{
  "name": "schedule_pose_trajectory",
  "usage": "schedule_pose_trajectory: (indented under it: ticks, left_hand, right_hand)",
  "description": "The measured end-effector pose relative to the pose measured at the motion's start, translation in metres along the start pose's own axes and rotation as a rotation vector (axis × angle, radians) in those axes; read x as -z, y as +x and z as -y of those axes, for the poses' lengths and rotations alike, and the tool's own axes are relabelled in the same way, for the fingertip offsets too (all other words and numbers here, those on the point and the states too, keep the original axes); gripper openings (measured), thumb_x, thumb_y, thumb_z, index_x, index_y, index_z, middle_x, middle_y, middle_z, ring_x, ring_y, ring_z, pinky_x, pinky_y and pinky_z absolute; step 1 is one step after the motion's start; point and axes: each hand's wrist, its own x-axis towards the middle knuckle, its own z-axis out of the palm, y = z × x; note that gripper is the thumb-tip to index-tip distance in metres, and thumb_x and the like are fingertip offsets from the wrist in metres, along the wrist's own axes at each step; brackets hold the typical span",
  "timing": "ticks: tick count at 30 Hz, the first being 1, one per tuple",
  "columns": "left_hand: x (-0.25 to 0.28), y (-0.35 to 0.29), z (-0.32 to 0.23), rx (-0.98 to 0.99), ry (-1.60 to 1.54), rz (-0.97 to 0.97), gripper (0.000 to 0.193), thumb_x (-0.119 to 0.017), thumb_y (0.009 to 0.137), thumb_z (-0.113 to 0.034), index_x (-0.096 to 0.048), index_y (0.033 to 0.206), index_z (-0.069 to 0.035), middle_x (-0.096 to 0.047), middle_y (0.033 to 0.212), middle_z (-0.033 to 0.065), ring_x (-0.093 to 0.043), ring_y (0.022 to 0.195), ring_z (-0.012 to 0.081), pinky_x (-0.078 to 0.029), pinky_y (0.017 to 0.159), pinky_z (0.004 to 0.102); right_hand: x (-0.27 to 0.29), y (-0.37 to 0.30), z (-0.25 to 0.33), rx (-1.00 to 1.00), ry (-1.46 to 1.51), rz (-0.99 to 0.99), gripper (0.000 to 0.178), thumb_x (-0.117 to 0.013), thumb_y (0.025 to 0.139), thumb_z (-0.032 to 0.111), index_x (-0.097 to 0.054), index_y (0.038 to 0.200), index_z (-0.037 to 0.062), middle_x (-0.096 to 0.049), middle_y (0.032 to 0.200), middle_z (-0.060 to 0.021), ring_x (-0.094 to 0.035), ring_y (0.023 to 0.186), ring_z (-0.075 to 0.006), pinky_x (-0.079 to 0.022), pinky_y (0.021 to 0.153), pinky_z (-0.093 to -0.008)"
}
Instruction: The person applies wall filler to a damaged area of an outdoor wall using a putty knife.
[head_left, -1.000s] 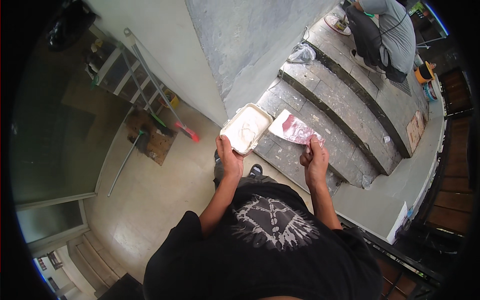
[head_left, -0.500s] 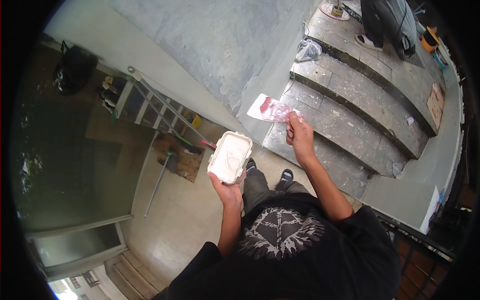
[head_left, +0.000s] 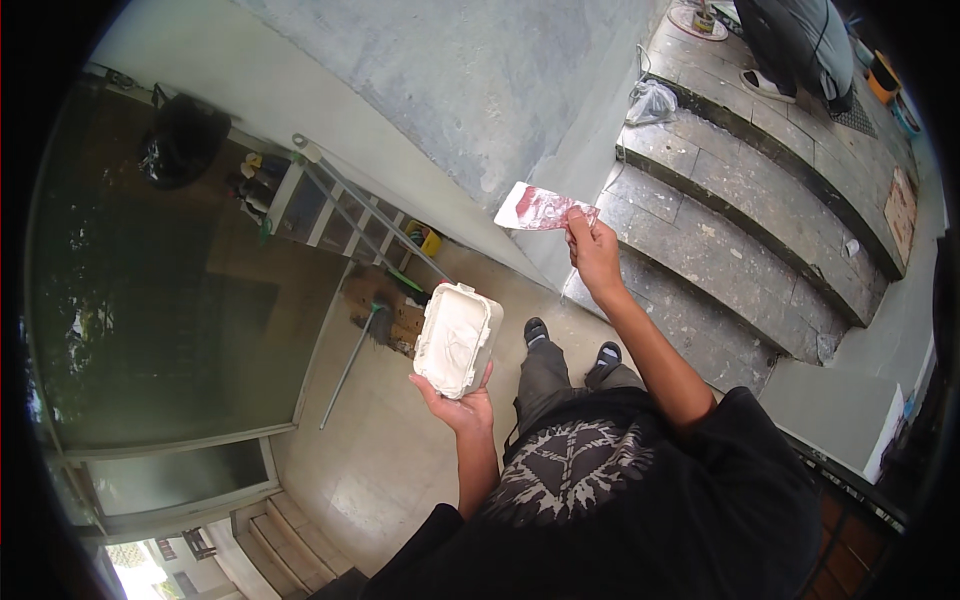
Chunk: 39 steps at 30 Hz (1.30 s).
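My left hand (head_left: 455, 400) grips the lower end of a white rectangular plastic tub (head_left: 488, 335), its open top tilted toward me. Inside lies a creamy white paste (head_left: 458, 340), its surface smeared. Up and to the right, my right hand (head_left: 594, 250) pinches one end of a flat, thin scraper blade (head_left: 535, 207), white with dark red smears. The blade points left, apart from the tub, and appears in front of the grey plastered wall (head_left: 430, 90). Part of the blade is hidden by my thumb and fingers.
Paint-spotted grey steps (head_left: 700, 200) climb on the right, with a plastic bag (head_left: 652, 102) on one. Higher up, a person (head_left: 800, 45) stands near buckets (head_left: 884, 75). A ladder (head_left: 335, 215), a yellow bucket (head_left: 425, 240) and a broom (head_left: 377, 318) are at left.
The surroundings have shifted right in view as my head turned. The tub has tilted and sits slightly lower; my right hand has moved slightly left and up with the scraper blade.
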Motion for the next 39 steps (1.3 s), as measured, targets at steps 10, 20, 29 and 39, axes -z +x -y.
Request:
schedule_pose_trajectory:
  ticks: [10,20,29,39]
  left_hand:
    - [0.002,-0.002,0.005,0.005,-0.01,0.019,0.071,-0.037,0.092,-0.067,-0.036,0.144,-0.019,-0.044,0.145,0.0019,-0.048,0.127,0.0267,-0.05,0.088,0.0541]
    - [0.005,-0.005,0.009,-0.024,-0.022,-0.022,0.068,-0.038,0.094,-0.064,-0.037,0.143,-0.016,-0.048,0.141,0.0044,-0.054,0.122,0.0274,-0.055,0.081,0.0513]
    - [0.004,0.0,-0.001,-0.068,0.004,-0.041,0.068,-0.038,0.094,-0.064,-0.037,0.143,-0.017,-0.047,0.143,0.0045,-0.052,0.124,0.0277,-0.053,0.085,0.0519]
    - [0.004,0.006,-0.005,-0.051,0.018,-0.045,0.068,-0.038,0.094,-0.064,-0.037,0.143,-0.017,-0.047,0.143,0.0031,-0.05,0.125,0.0263,-0.05,0.089,0.0529]
  right_hand:
    - [0.013,0.005,-0.02,0.055,-0.127,-0.028,0.041,-0.051,0.099,0.035,-0.056,0.07,0.0064,-0.045,0.062,0.0053,-0.038,0.057,-0.0042,-0.03,0.051,-0.0243]
    - [0.014,0.016,-0.041,0.074,-0.24,-0.08,0.043,-0.053,0.097,0.036,-0.059,0.072,0.0007,-0.051,0.062,0.0002,-0.045,0.059,-0.0079,-0.036,0.054,-0.0274]
    - [0.006,0.023,-0.045,0.058,-0.342,-0.126,0.044,-0.053,0.094,0.037,-0.06,0.071,-0.0002,-0.053,0.059,-0.0032,-0.048,0.058,-0.0102,-0.039,0.055,-0.0292]
    - [-0.007,0.044,-0.035,0.048,-0.331,-0.114,0.043,-0.049,0.093,0.033,-0.063,0.074,-0.0026,-0.06,0.062,-0.0097,-0.056,0.059,-0.017,-0.044,0.059,-0.0326]
